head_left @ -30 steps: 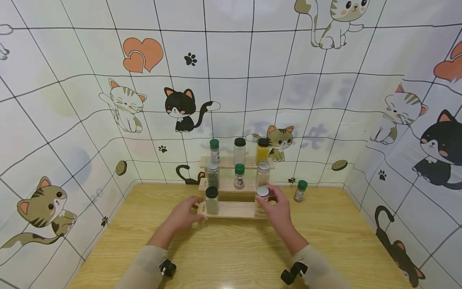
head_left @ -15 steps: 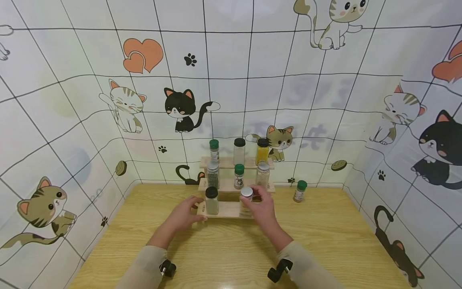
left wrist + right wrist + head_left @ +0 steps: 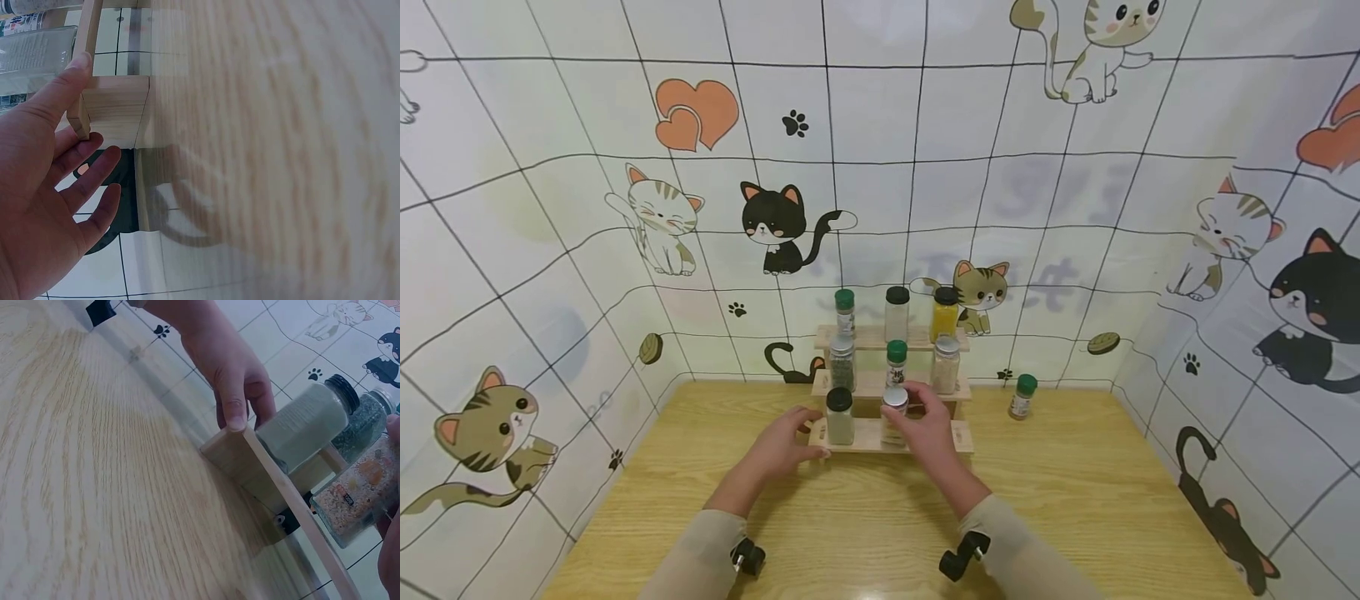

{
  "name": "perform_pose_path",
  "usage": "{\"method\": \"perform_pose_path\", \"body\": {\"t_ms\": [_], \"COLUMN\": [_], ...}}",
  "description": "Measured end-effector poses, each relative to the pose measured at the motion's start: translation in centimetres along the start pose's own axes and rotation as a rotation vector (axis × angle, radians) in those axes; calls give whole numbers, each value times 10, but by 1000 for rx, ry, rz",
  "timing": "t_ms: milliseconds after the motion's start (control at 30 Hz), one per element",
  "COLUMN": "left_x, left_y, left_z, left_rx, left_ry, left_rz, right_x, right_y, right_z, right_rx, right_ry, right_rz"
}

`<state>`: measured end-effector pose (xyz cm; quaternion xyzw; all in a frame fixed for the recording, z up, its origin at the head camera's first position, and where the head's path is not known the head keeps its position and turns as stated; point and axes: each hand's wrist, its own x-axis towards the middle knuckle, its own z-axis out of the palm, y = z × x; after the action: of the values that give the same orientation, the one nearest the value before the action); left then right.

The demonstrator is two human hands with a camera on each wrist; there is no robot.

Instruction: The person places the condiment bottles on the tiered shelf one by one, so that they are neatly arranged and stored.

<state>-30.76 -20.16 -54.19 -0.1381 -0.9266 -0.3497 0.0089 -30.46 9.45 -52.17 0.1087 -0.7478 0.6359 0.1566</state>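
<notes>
A three-tier wooden spice rack [image 3: 865,435] stands on the table, bearing several spice jars. My left hand [image 3: 782,446] holds the left end of its bottom tier; in the left wrist view, the thumb [image 3: 69,84] lies on the board's edge and the other fingers are behind. On that tier, beside the left hand, stands a black-lidded spice jar [image 3: 840,421]. My right hand [image 3: 931,429] grips a silver-lidded spice jar [image 3: 894,400] at the middle of the bottom tier. Pinkish granules fill this jar [image 3: 359,487] in the right wrist view. Its far side is hidden by fingers.
A green-capped spice jar [image 3: 1022,397] stands alone on the table [image 3: 1060,475], right of the rack. Above the bottom tier are more jars, including a yellow one [image 3: 945,318]. A cat-printed wall covering [image 3: 880,200] rises close behind.
My right hand has moved the silver-lidded spice jar left along the bottom tier, from the right end to the middle. The left hand has stayed at the rack's left end.
</notes>
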Motion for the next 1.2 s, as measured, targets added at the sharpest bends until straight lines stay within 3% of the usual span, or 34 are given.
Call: {"method": "perform_pose_path", "body": {"t_ms": [767, 1000, 1200], "left_x": [6, 5, 2], "left_y": [-4, -5, -5], "left_z": [0, 0, 1], "left_rx": [-11, -7, -3], "left_ry": [-7, -5, -2], "left_rz": [6, 5, 4], "right_x": [0, -2, -7], "right_y": [1, 4, 3], "right_z": [-2, -2, -8], "right_rx": [19, 25, -12], "right_ry": [-86, -81, -30], "right_rz": [23, 33, 45]}}
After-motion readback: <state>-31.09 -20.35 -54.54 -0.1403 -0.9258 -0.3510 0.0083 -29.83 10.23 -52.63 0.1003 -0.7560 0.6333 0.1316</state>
